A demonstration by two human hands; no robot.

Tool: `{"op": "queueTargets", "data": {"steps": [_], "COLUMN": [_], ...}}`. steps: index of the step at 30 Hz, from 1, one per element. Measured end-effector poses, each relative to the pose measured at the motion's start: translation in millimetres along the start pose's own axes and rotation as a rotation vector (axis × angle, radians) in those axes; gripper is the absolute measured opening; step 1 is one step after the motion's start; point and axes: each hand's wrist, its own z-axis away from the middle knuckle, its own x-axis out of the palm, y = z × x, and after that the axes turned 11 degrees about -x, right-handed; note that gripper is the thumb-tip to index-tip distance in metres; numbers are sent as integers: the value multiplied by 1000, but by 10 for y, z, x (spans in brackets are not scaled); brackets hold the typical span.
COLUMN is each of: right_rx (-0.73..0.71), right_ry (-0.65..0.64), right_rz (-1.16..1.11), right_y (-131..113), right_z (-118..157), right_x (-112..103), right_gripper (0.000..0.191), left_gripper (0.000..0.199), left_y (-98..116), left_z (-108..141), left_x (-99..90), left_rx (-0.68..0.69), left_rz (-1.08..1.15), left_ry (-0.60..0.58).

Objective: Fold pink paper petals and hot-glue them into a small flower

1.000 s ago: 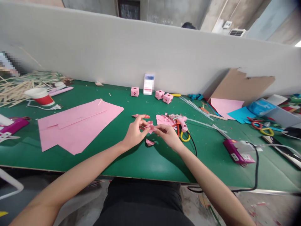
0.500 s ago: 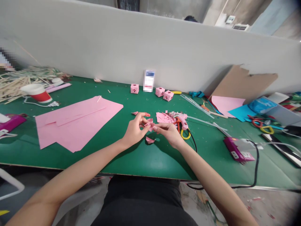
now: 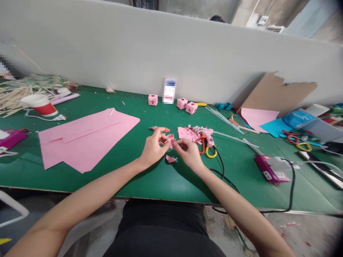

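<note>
Fingers more curled than half a second ago, the right hand (image 3: 189,153) pinches the near side of a folded pink paper (image 3: 169,137) gripped by the left hand (image 3: 153,148), between the table's (image 3: 160,184) front and back edges; fingertip shaping apparently continues.

Two bare forearms (image 3: 103,187) are slanting inward; the left hand (image 3: 152,147) is curling its fingers (image 3: 161,130), and the right hand (image 3: 190,155) (back facing up) is pinching, just beside the left.
</note>
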Motion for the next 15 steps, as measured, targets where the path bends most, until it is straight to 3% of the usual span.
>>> {"op": "queueTargets", "data": {"steps": [7,15], "right_rx": [9,128], "right_ry": [72,-35], "right_rz": [97,-120], "right_y": [27,-23], "right_z": [31,-55], "right_x": [90,-66], "right_gripper": [33,38], "left_gripper": [36,34], "left_y": [-8,-49], "left_z": [13,-35], "left_x": [50,18], "left_rx": [-38,-98], "left_rz": [24,-1], "left_ry": [0,19]}}
